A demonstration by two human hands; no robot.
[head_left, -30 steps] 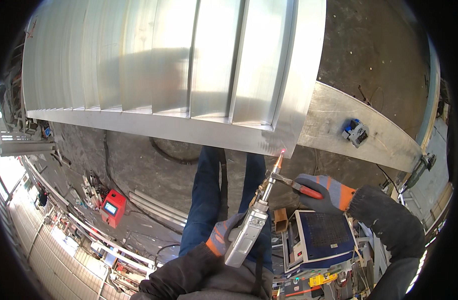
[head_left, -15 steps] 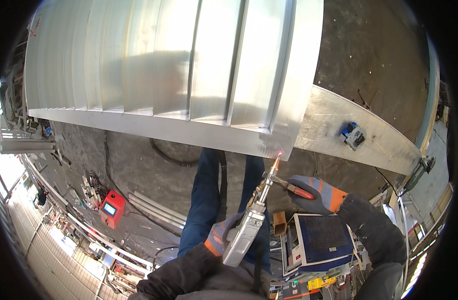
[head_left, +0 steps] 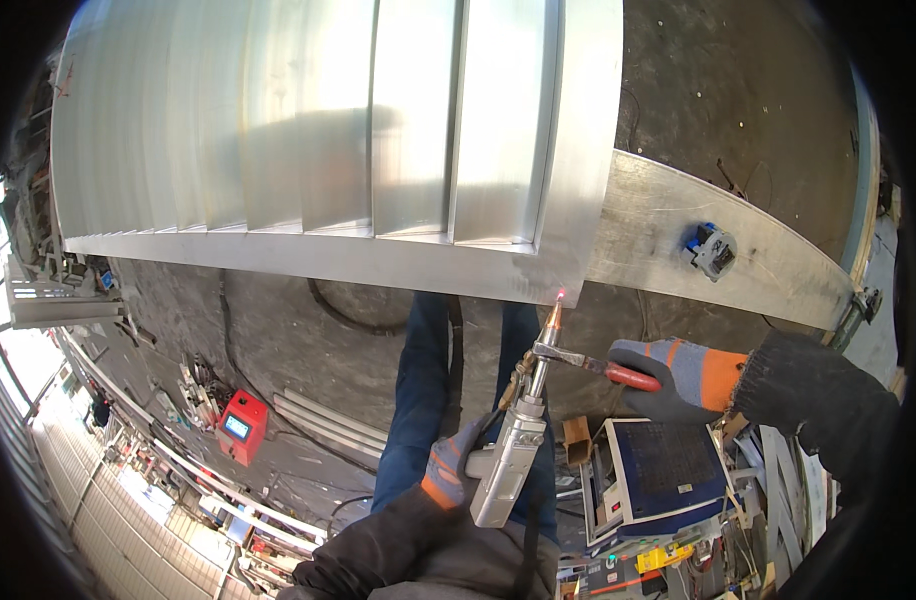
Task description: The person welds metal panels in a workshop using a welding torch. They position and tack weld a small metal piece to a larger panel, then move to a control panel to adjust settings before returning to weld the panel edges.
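My left hand (head_left: 452, 468), in a grey and orange glove, grips the handle of a silver handheld laser welding gun (head_left: 510, 460). The gun's copper-coloured nozzle points up at the near right corner of a large slatted aluminium panel (head_left: 338, 254), where a small red spot glows. My right hand (head_left: 668, 372), gloved alike, is closed round a red-handled metal tool (head_left: 628, 375). That tool's flat metal end lies against or across the gun's neck; its exact kind does not show. My legs are partly hidden under the panel and gun.
A blue and grey device (head_left: 713, 252) rests on a flat metal strip (head_left: 638, 215) right of the panel. A red box with a screen (head_left: 243, 425) stands at left by metal bars (head_left: 328, 430). At lower right is a blue and white machine (head_left: 668, 470). Dark cables cross the floor.
My right hand has moved to the right and a little up, taking the red-handled tool's handle outward. The view has shifted slightly, while the gun still points at the panel's corner.
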